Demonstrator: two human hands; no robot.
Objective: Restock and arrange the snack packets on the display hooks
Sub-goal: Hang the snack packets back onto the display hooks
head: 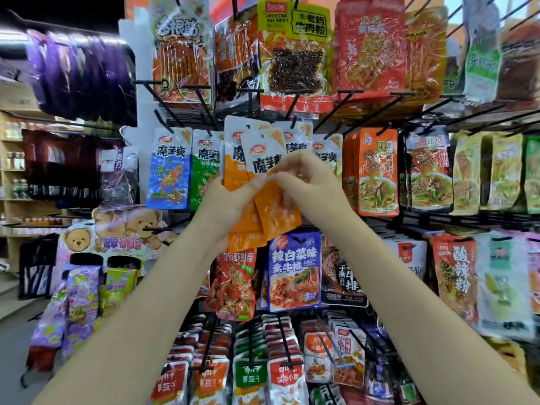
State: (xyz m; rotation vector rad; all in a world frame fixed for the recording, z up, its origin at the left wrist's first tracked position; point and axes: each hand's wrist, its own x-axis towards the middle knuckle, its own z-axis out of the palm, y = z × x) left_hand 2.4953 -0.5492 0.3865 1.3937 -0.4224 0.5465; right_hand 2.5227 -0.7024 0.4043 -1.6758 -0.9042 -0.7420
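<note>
Both hands — left hand (230,197), right hand (306,179) — pinch a fanned stack of light, slippery orange-and-white foil snack packets (263,176); best gripped near the punched top holes.

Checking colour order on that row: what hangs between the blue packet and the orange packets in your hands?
In the head view, a green packet hangs between the blue packet and the orange packets, its right edge hidden behind them.

Two bare forearms, bare hands, no sleeves or jewellery
</note>
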